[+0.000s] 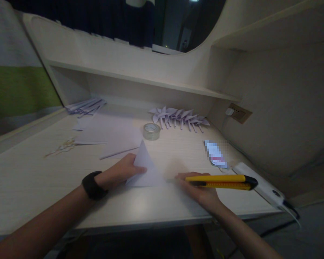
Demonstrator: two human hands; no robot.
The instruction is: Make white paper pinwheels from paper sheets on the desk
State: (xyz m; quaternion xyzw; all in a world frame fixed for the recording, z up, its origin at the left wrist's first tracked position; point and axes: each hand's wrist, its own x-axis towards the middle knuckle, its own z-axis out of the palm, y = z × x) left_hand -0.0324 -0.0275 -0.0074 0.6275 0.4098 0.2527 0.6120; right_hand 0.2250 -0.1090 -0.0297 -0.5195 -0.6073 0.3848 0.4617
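Note:
A pale folded paper triangle [145, 169] lies on the white desk [29, 180] near its front edge. My left hand [121, 172], with a black band on the wrist, has its fingers closed on the triangle's left side and holds it down. My right hand [199, 190] grips a yellow utility knife [221, 181] with a black end. The knife's tip points left at the triangle's lower right corner.
A roll of clear tape [151, 131] stands behind the triangle. Several folded paper pinwheels [179, 117] line the back right. Loose sheets [108, 135] and paper strips [86, 106] lie at the back left. A white device with a cable [261, 185] sits at the right edge.

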